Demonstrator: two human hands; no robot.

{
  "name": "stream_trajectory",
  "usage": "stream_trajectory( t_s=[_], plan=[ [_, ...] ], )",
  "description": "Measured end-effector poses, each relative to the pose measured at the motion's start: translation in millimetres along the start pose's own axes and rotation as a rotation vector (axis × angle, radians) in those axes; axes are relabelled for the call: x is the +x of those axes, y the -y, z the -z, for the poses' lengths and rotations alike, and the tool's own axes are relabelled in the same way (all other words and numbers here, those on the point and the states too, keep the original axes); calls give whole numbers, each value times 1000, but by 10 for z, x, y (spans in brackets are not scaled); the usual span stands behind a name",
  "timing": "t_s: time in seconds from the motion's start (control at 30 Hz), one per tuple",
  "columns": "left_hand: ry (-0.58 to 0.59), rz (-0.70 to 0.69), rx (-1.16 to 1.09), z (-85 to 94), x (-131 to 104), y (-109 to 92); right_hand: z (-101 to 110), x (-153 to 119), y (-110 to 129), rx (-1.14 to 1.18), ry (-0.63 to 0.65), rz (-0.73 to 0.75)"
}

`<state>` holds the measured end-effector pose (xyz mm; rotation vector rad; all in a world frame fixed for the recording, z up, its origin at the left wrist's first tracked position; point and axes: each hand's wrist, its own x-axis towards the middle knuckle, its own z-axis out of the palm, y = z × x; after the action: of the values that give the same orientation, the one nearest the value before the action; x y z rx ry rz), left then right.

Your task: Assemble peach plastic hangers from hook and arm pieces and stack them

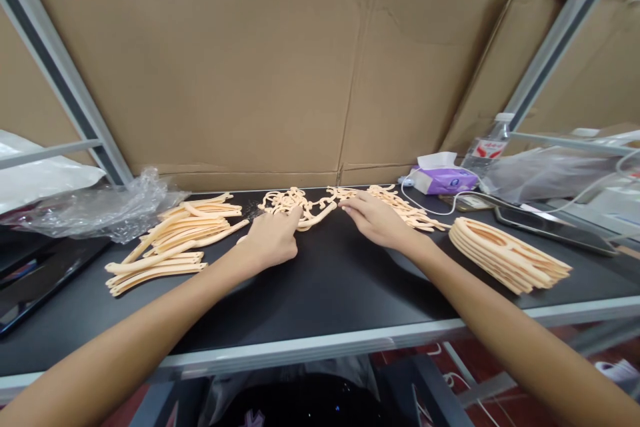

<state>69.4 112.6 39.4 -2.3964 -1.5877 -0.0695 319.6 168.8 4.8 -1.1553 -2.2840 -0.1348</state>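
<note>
Over the middle of the black table, my left hand (274,238) is closed, its fingers curled beside a pile of small curly peach-coloured pieces (287,199). A curved peach strip (320,217) runs from this hand towards the right. My right hand (377,219) has its fingers together, and their tips are by the strip's right end; whether they grip it is too small to tell. More thin peach pieces (407,209) lie behind and right of this hand.
Long strips (185,233) are heaped at the left, near crumpled clear plastic (125,210). A stack of oval frames (505,255) lies right, near a tablet (555,230). Behind are a purple tissue pack (445,180), a bottle (490,147), a white cable and cardboard (250,73).
</note>
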Motion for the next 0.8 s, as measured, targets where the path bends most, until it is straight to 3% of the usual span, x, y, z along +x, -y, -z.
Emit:
stream_trajectory(
  t_s=[0.33,0.53,0.8],
  plan=[
    [-524,-170,245,18,-31,-20,27,0,44,-57,-183,-22],
    [-635,-150,258,31,-10,53,47,8,58,-14,-275,-67],
    [-711,-148,243,44,-1,90,41,-9,126,78,-132,45]
  ],
)
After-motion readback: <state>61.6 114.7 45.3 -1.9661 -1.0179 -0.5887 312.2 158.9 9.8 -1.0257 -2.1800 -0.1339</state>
